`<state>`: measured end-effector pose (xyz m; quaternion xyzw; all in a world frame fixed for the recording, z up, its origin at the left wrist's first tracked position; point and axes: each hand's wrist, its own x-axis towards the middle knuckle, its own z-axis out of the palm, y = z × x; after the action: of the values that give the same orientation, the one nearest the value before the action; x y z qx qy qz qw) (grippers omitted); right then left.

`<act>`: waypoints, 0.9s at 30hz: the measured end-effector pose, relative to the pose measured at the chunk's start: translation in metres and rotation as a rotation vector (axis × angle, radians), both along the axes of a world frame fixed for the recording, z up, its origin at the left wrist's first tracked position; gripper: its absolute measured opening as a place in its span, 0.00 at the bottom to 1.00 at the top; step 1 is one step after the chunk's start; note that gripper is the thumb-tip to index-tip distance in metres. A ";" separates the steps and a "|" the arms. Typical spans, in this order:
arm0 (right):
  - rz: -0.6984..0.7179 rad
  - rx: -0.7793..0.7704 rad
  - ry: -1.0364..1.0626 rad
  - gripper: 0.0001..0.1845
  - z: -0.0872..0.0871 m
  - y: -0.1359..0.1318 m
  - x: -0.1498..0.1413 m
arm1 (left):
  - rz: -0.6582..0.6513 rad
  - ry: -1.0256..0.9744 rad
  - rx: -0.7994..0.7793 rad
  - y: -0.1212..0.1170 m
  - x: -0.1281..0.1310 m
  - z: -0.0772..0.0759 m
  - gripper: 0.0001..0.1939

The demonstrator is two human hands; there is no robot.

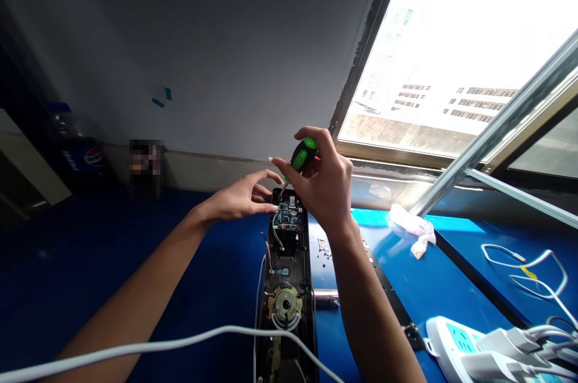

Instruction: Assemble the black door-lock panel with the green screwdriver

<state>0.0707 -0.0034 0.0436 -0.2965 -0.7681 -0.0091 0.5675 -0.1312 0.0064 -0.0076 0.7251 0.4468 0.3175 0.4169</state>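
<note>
From the head view, the right hand (323,181) closes around a green-and-black screwdriver (303,155), its shaft angled down to the far end of an open electronic lock housing (286,286), while the open left hand (239,196) curves beside the circuit board (288,216), fingertips at its edge. The blue workbench (112,232) gives open room left of the housing up to the far wall; right lie loose screws (324,256) and a white power strip (456,347), and a white cable (171,341) crosses the near edge.
</note>
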 end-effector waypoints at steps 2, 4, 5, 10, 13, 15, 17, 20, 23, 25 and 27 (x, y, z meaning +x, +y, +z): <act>0.067 -0.033 -0.062 0.17 0.004 -0.005 0.001 | -0.013 -0.029 -0.008 0.001 0.001 0.000 0.41; 0.147 -0.084 -0.148 0.20 0.009 -0.011 0.003 | -0.020 -0.054 0.001 0.001 0.001 -0.001 0.41; 0.177 -0.106 -0.186 0.23 0.011 -0.014 0.005 | -0.023 -0.063 0.008 0.001 0.002 -0.001 0.40; 0.152 -0.094 -0.193 0.32 0.015 -0.020 0.008 | -0.026 -0.062 0.018 -0.002 0.003 0.001 0.38; 0.084 -0.053 -0.156 0.26 0.012 -0.017 0.006 | -0.013 -0.035 0.009 -0.003 0.003 0.002 0.37; 0.040 -0.039 -0.144 0.17 0.011 -0.015 0.005 | 0.000 -0.030 -0.008 -0.003 0.003 0.002 0.38; 0.024 -0.036 -0.125 0.13 0.011 -0.015 0.006 | 0.001 -0.026 -0.018 -0.004 0.003 0.003 0.38; 0.105 -0.066 -0.151 0.16 0.013 -0.017 0.008 | -0.020 -0.023 -0.002 -0.005 0.004 0.005 0.36; 0.173 -0.103 -0.207 0.22 0.015 -0.020 0.008 | -0.022 -0.034 0.010 -0.006 0.006 0.006 0.36; 0.136 -0.089 -0.175 0.19 0.014 -0.019 0.007 | -0.017 -0.038 0.012 -0.006 0.006 0.006 0.37; 0.077 -0.061 -0.104 0.11 0.012 -0.016 0.005 | -0.013 -0.036 0.014 -0.005 0.005 0.005 0.37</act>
<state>0.0759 -0.0194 0.0556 -0.2831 -0.8073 0.0206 0.5173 -0.1261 0.0013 -0.0026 0.7249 0.4322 0.3310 0.4220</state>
